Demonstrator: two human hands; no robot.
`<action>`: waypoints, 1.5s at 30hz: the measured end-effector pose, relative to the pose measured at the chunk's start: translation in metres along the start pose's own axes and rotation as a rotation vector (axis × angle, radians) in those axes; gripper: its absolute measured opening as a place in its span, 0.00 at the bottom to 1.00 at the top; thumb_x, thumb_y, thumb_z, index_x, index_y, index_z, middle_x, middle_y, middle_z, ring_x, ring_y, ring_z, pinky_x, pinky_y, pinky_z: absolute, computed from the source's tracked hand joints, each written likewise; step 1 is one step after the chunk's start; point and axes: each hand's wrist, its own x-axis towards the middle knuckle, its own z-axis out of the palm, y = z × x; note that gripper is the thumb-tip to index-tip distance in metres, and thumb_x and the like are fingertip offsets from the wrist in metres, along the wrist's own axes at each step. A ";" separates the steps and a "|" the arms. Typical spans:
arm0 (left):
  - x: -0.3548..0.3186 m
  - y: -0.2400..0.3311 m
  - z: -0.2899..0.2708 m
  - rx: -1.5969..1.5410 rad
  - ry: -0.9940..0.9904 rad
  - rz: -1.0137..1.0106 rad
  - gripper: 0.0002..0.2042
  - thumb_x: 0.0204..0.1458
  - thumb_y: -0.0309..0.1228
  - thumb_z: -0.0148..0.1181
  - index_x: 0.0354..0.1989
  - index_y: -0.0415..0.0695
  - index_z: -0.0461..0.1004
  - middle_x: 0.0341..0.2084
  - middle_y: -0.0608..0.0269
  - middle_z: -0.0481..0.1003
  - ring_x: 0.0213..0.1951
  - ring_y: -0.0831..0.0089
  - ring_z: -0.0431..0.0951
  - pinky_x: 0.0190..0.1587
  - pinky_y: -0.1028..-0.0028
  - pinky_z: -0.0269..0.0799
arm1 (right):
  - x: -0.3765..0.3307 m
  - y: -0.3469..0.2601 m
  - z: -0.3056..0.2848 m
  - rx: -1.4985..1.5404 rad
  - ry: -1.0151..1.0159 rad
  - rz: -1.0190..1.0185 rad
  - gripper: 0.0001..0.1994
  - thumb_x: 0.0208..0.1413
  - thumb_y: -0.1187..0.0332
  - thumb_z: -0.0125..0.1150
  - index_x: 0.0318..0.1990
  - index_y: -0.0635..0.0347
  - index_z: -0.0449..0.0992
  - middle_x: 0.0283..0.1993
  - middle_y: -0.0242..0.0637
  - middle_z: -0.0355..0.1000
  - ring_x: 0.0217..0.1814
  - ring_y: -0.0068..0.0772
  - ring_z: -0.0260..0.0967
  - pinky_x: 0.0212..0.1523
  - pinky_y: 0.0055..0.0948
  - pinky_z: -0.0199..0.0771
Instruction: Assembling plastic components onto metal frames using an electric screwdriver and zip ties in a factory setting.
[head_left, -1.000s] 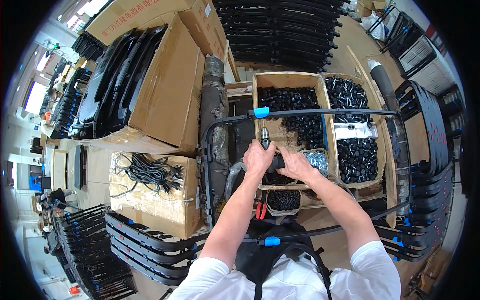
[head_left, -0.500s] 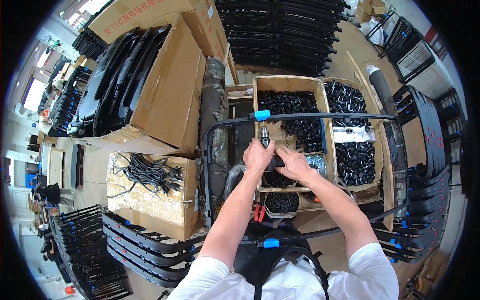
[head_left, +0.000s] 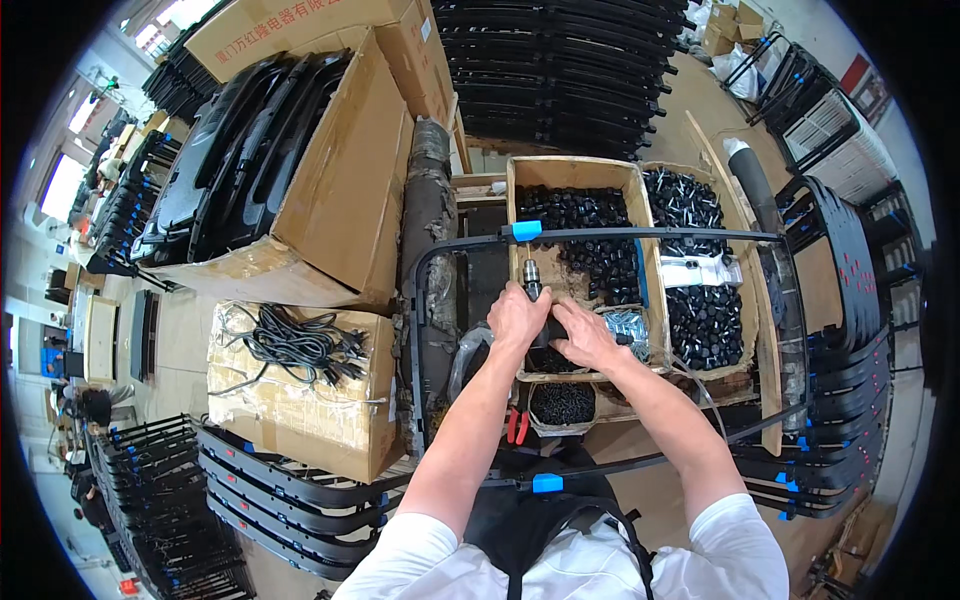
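Power driver point(head_left: 533, 290) gripped in left hand point(head_left: 518, 318), bit end up, just below blue clip point(head_left: 526, 231) on black frame tube point(head_left: 640, 236). Right hand point(head_left: 583, 338) closed around driver body beside left. Probably still setting up; bit not yet touching tube. Fastener boxes point(head_left: 575, 175) behind tube.

Short white sleeves ending above the elbows, forearms bare down to the left hand point(head_left: 517, 317) and right hand point(head_left: 585, 338). No gloves, no rings or watch visible. Dark apron over the white shirt, black straps crossing the chest.
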 end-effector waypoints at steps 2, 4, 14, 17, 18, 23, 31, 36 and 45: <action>-0.001 -0.001 0.000 0.005 -0.003 0.008 0.33 0.55 0.57 0.66 0.47 0.31 0.78 0.43 0.33 0.83 0.49 0.38 0.84 0.55 0.49 0.78 | -0.001 0.000 0.001 -0.007 0.021 -0.001 0.28 0.52 0.65 0.71 0.59 0.63 0.70 0.65 0.55 0.68 0.67 0.64 0.68 0.65 0.54 0.71; -0.003 -0.001 -0.001 0.030 -0.009 0.015 0.33 0.55 0.57 0.66 0.47 0.31 0.78 0.43 0.33 0.83 0.49 0.38 0.84 0.55 0.49 0.78 | -0.003 -0.001 0.002 -0.002 -0.012 0.022 0.29 0.52 0.65 0.71 0.60 0.63 0.70 0.67 0.55 0.67 0.68 0.64 0.67 0.66 0.54 0.70; -0.032 -0.005 -0.004 0.067 -0.033 0.026 0.34 0.54 0.57 0.67 0.48 0.31 0.80 0.44 0.33 0.83 0.50 0.40 0.84 0.55 0.50 0.79 | -0.031 -0.007 0.012 -0.013 0.048 -0.033 0.29 0.50 0.67 0.72 0.60 0.61 0.69 0.65 0.51 0.67 0.66 0.62 0.69 0.63 0.53 0.73; -0.064 -0.020 -0.005 0.042 0.015 0.011 0.35 0.54 0.58 0.67 0.49 0.31 0.80 0.44 0.33 0.83 0.51 0.39 0.84 0.55 0.51 0.79 | -0.055 -0.018 0.019 -0.075 0.071 -0.072 0.32 0.49 0.68 0.74 0.63 0.61 0.70 0.67 0.53 0.67 0.67 0.61 0.70 0.63 0.52 0.75; -0.081 -0.021 -0.008 0.045 0.017 0.003 0.35 0.54 0.58 0.67 0.49 0.31 0.80 0.44 0.33 0.83 0.51 0.39 0.84 0.55 0.51 0.79 | -0.068 -0.026 0.019 -0.069 0.065 -0.077 0.32 0.49 0.68 0.74 0.63 0.61 0.70 0.67 0.53 0.67 0.67 0.61 0.70 0.63 0.52 0.75; -0.247 -0.012 -0.034 -0.655 0.025 0.019 0.26 0.63 0.51 0.65 0.49 0.34 0.76 0.41 0.45 0.82 0.43 0.61 0.82 0.49 0.61 0.77 | -0.209 -0.131 -0.024 -0.112 0.302 -0.198 0.37 0.42 0.72 0.75 0.64 0.67 0.70 0.61 0.52 0.69 0.59 0.59 0.72 0.58 0.49 0.77; -0.482 -0.142 0.036 -0.751 0.017 -0.110 0.22 0.66 0.49 0.64 0.40 0.38 0.76 0.28 0.60 0.78 0.32 0.71 0.75 0.39 0.66 0.74 | -0.416 -0.179 0.081 0.065 -0.025 -0.173 0.39 0.47 0.66 0.75 0.68 0.63 0.67 0.49 0.52 0.72 0.49 0.56 0.76 0.50 0.50 0.77; -0.494 -0.195 0.075 -0.770 0.035 -0.198 0.22 0.65 0.50 0.65 0.40 0.38 0.78 0.28 0.60 0.79 0.33 0.70 0.78 0.40 0.65 0.75 | -0.429 -0.170 0.145 0.087 -0.100 -0.110 0.39 0.48 0.63 0.76 0.67 0.63 0.66 0.45 0.52 0.74 0.46 0.60 0.78 0.48 0.53 0.79; -0.457 -0.189 0.060 -0.661 0.023 -0.234 0.25 0.64 0.53 0.65 0.40 0.37 0.78 0.31 0.61 0.77 0.35 0.73 0.72 0.41 0.66 0.72 | -0.401 -0.173 0.147 0.041 -0.072 -0.027 0.39 0.49 0.63 0.74 0.67 0.66 0.64 0.52 0.57 0.76 0.53 0.62 0.77 0.54 0.53 0.79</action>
